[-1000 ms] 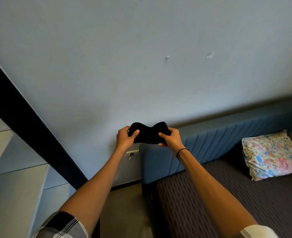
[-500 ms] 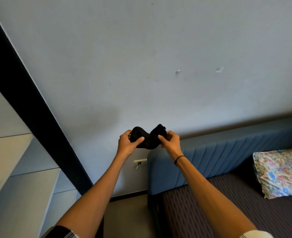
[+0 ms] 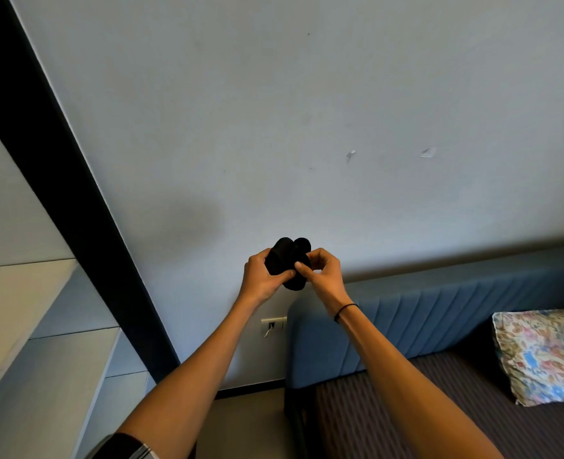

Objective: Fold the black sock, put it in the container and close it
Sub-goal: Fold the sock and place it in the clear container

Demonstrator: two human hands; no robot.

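Note:
The black sock (image 3: 287,260) is bunched and doubled over in the air in front of the wall, its two ends pressed together. My left hand (image 3: 260,276) grips its left side with the thumb across the front. My right hand (image 3: 323,273) pinches its right side between thumb and fingers; a thin black band circles that wrist. Both hands almost touch around the sock. No container is in view.
A bed with a blue padded headboard (image 3: 439,319) and a dark striped cover (image 3: 390,419) lies at the lower right, a floral pillow (image 3: 545,352) on it. A wall socket (image 3: 272,324) sits below my hands. White shelves (image 3: 25,326) and a black vertical panel (image 3: 75,200) stand at the left.
My hands have come together, bringing the two ends of the stretched sock onto each other into a folded bundle. The camera has tilted up a little.

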